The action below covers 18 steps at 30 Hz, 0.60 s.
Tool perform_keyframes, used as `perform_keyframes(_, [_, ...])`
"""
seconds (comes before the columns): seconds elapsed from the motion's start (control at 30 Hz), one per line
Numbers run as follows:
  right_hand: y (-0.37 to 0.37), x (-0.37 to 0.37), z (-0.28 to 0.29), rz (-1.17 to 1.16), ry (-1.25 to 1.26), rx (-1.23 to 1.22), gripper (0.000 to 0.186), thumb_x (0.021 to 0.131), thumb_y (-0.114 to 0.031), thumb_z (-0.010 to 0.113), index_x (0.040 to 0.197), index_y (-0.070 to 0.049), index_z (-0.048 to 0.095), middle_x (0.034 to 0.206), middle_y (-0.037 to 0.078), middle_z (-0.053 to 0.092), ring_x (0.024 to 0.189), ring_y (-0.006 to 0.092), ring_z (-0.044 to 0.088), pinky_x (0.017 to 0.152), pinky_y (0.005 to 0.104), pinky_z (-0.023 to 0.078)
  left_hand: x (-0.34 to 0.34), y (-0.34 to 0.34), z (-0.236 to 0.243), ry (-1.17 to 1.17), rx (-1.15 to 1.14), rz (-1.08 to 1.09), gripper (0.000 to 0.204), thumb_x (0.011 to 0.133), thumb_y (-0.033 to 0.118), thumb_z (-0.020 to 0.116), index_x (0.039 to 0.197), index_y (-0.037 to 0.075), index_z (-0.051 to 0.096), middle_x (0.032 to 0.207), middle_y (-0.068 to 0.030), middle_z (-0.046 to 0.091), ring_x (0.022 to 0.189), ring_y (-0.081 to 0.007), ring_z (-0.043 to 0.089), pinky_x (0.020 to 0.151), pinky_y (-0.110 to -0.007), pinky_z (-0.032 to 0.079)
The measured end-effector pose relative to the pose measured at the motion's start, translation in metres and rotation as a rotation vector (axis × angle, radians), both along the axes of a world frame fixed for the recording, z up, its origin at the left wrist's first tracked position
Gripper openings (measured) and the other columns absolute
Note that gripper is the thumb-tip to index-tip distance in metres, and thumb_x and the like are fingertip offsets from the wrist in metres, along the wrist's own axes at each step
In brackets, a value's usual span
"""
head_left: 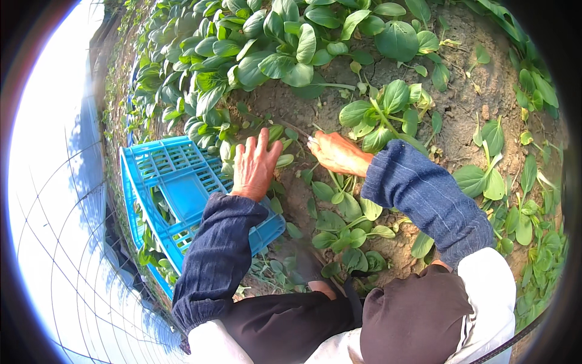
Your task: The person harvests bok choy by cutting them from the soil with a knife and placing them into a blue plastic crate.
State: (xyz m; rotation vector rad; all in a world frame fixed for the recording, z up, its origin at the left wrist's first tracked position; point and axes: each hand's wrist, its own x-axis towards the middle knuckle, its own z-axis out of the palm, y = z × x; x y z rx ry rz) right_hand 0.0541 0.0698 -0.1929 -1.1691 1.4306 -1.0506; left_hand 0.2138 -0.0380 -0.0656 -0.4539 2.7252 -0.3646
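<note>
Green, broad-leaved plants [276,60] crowd from ten to twelve o'clock, beyond both hands. The left hand [256,167], at ten o'clock near the centre, spreads its fingers wide; the right hand [341,153], at two, is narrow and curled, its grip unclear. The plants should be light, crisp and easily bruised, best held low, at their hidden bases. A blue plastic crate [189,201] sits at nine.
</note>
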Motion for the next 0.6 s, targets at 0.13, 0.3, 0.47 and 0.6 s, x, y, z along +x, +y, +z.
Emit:
perform_keyframes(0.13, [-0.003,0.015,-0.037,-0.085,0.135,-0.21,0.035,0.099,-0.031,0.045,0.09,0.0,0.056,0.064,0.011,0.059,0.047,0.0249,0.056,0.047,0.0365,0.048,0.001,-0.004,-0.013,0.044,0.001,0.246,0.047,0.078,0.005,0.06,0.123,0.001,0.046,0.12,-0.0195,0.052,0.101,-0.0328,0.057,0.08,-0.043,0.047])
perform_keyframes(0.3, [-0.013,-0.01,0.019,0.208,0.074,0.307,0.035,0.1,-0.033,0.044,0.091,0.0,0.054,0.064,0.01,0.057,0.051,0.0234,0.059,0.049,0.0381,0.049,0.004,-0.017,-0.024,-0.055,-0.079,0.314,0.017,0.079,0.006,0.058,0.095,0.003,0.061,0.094,-0.014,0.064,0.094,-0.0311,0.061,0.076,-0.04,0.052])
perform_keyframes(0.47, [0.009,-0.022,0.045,0.286,-0.024,0.474,0.043,0.101,-0.038,0.04,0.09,0.0,0.058,0.067,0.009,0.058,0.042,0.0165,0.053,0.039,0.0316,0.045,0.011,-0.036,-0.008,-0.01,0.053,0.283,0.016,0.074,0.006,0.064,0.09,0.004,0.065,0.092,-0.0145,0.065,0.093,-0.0327,0.061,0.075,-0.043,0.052])
perform_keyframes(0.6, [0.03,-0.035,0.04,0.18,-0.274,0.47,0.043,0.1,-0.042,0.043,0.094,-0.002,0.056,0.062,0.003,0.05,0.038,0.0118,0.047,0.035,0.0262,0.042,-0.01,-0.05,0.034,0.105,0.68,0.753,0.034,0.077,0.011,0.075,0.11,0.005,0.068,0.098,-0.0095,0.071,0.085,-0.0239,0.067,0.078,-0.033,0.052])
